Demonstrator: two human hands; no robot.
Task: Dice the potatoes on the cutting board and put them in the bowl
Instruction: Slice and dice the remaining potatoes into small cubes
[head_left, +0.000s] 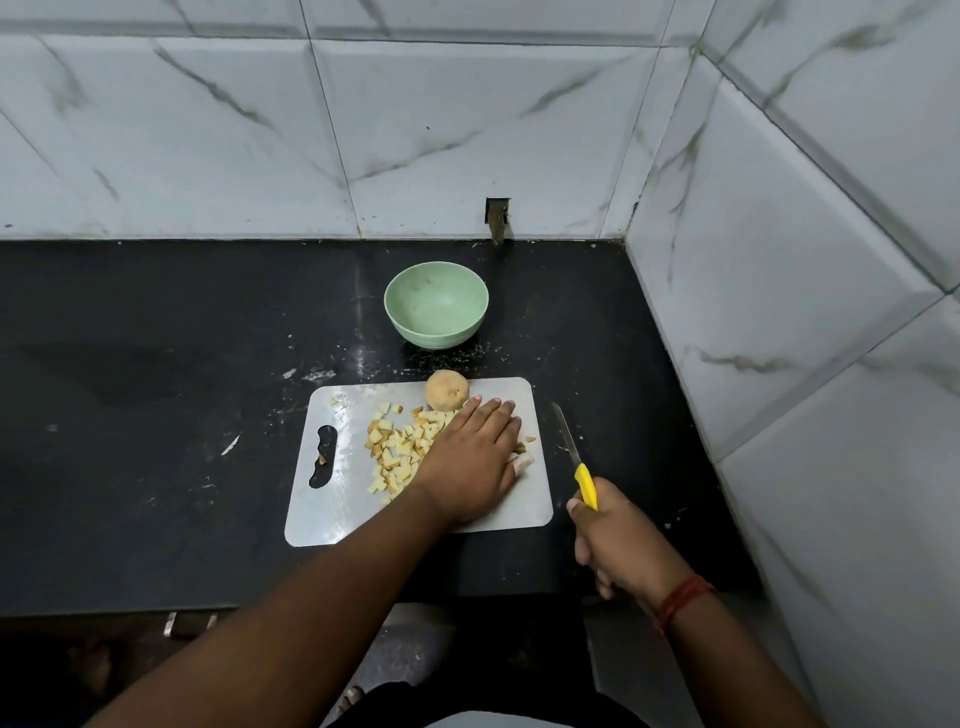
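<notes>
Yellow-handled knife (574, 456) in right hand (618, 540) — left hand (474, 457) flat on potato dice (397, 447).

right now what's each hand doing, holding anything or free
Left hand: open, flat on the potato pieces on the cutting board.
Right hand: closed grip on the yellow-handled knife.

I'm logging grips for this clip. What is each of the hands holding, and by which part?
The right hand grips the knife by its yellow handle. The left hand holds nothing; it lies flat on the diced potato.
</notes>
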